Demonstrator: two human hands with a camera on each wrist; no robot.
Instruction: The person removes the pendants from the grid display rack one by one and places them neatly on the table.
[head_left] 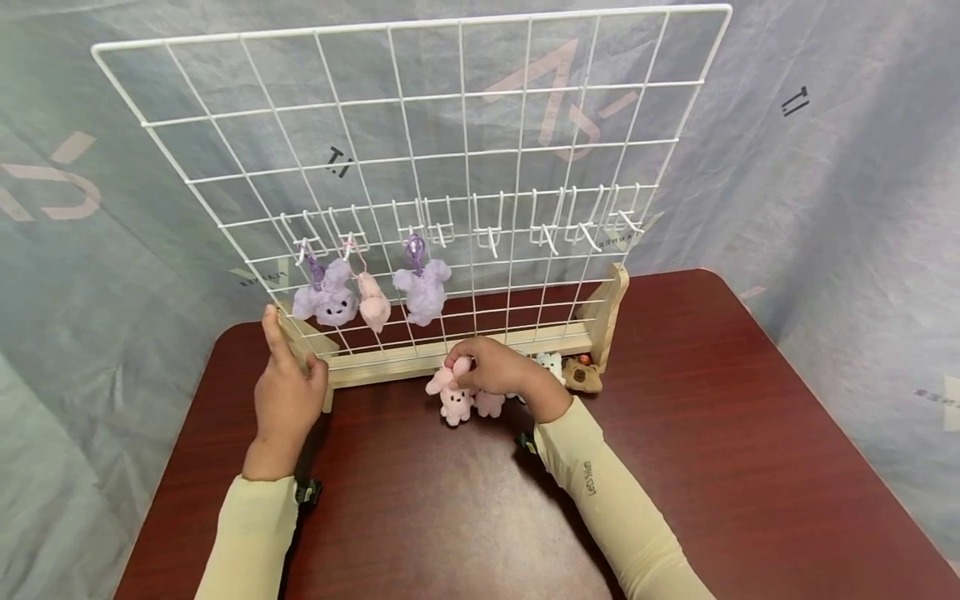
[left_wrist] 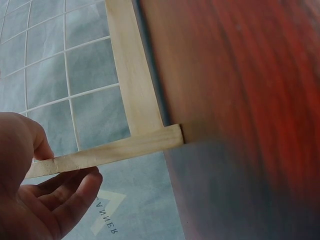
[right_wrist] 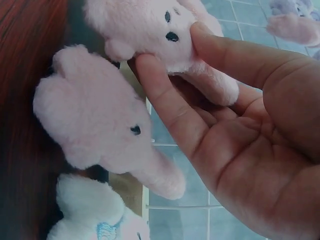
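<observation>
My right hand [head_left: 498,367] pinches a pink plush bunny [right_wrist: 145,30] by the head, thumb and fingers on either side, low at the front of the white wire grid rack [head_left: 465,150]. Right beside it is a second pink plush bunny [right_wrist: 95,110], partly behind the hand in the head view. With my left hand [head_left: 288,400], I hold the wooden side foot [left_wrist: 115,151] of the rack between thumb and fingers. Two purple plush keychains [head_left: 423,292] and a pink plush keychain [head_left: 373,304] hang from hooks at the grid's left.
Several bare white hooks [head_left: 491,240] continue rightward along the grid. A white plush [head_left: 551,364] and a brown plush [head_left: 582,375] sit by the wooden base bar [head_left: 397,358] at the right. The dark red table [head_left: 420,500] extends forward; grey fabric [head_left: 825,183] hangs behind.
</observation>
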